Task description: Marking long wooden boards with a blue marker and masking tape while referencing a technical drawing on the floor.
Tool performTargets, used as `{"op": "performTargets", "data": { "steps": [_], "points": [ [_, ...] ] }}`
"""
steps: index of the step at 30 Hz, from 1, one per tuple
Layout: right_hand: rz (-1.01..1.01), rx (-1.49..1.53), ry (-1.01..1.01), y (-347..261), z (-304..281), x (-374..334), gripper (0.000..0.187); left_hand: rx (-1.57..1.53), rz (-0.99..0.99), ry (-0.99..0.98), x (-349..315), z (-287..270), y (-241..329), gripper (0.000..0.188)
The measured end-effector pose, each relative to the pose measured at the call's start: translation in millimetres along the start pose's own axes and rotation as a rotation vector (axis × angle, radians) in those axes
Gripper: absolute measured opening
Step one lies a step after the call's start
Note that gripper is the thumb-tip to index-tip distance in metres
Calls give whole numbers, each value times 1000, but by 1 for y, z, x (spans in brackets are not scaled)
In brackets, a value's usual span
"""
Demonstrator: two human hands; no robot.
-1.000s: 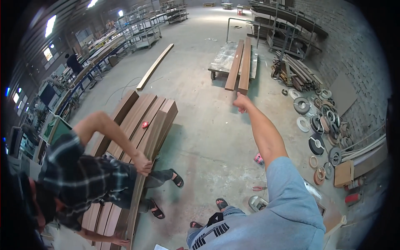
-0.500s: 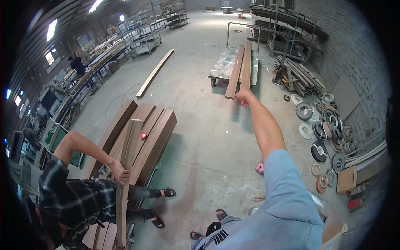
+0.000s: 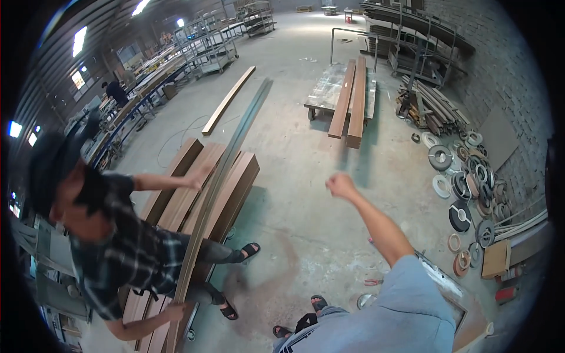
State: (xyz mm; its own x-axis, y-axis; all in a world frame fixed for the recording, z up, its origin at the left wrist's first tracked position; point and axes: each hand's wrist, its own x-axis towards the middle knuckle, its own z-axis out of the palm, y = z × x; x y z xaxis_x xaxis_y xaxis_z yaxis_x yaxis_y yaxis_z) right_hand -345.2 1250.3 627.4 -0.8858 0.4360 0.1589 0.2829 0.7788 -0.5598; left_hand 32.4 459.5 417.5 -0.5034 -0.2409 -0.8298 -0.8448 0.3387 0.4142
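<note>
My right hand (image 3: 340,185) hangs over the bare floor at the end of my stretched arm, fingers curled in and nothing visible in them. Beyond it, apart from the hand, two long brown boards (image 3: 344,100) lie side by side on a low flatbed trolley (image 3: 321,97), their near ends overhanging. My left hand is out of the picture. On the left a co-worker in a checked shirt handles a long narrow board (image 3: 220,173) that slants over a stack of brown boards (image 3: 244,170). One co-worker hand (image 3: 200,176) is beside it, the other (image 3: 175,312) at its near part.
A pale plank (image 3: 229,100) lies on the floor between stack and trolley. Rolls of edging band (image 3: 459,215) are strewn along the right wall, near a pile of strips (image 3: 435,106). Red-handled pliers (image 3: 372,282) lie near my feet. Racks (image 3: 206,50) stand at the back left.
My right hand has drawn back from the near ends of the trolley boards toward me. The co-worker has straightened up, and the long board now reaches farther out past the stack.
</note>
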Motion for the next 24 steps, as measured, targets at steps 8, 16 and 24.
{"op": "performTargets", "data": {
  "steps": [8,16,24],
  "points": [
    [123,-133,-653,129,132,-291,29,-100,-115,-137,1,7,45,47],
    [740,496,-726,113,145,-367,23,473,1153,978,-100,39,275,52],
    [105,119,120,80,-13,27,57,755,1193,724,-106,97,501,116]
  ]
}}
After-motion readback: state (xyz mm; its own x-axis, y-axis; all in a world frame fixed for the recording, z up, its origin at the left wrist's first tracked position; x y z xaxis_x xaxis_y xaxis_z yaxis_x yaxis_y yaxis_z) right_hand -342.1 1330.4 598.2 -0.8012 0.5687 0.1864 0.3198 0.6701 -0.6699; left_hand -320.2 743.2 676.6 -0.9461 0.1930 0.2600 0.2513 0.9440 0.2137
